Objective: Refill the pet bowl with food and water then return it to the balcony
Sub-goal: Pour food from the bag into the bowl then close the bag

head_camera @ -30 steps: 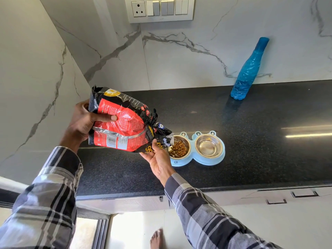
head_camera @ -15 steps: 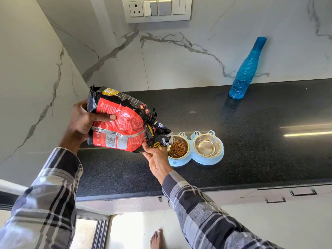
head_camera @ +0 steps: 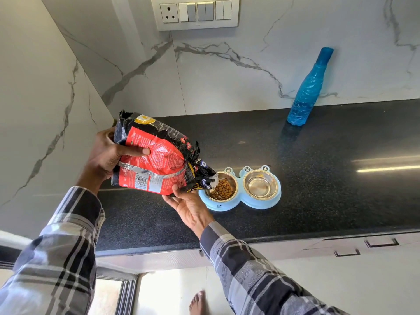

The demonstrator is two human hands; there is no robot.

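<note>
Left hand [head_camera: 106,155] grips the tilted food bag [head_camera: 156,158] at centre left; right hand [head_camera: 188,205] cups its underside, fingers hidden. The bag mouth overhangs the pet bowl [head_camera: 241,201], mid-frame on the counter [head_camera: 341,189], kibble [head_camera: 222,189] inside. Bare counter lies rightward; blue bottle [head_camera: 309,89] upper right.

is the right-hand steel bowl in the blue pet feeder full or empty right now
Empty of food. The right steel bowl shows only bare shiny metal, while the left bowl holds brown kibble. Whether it holds a little clear water, I cannot tell.
</note>
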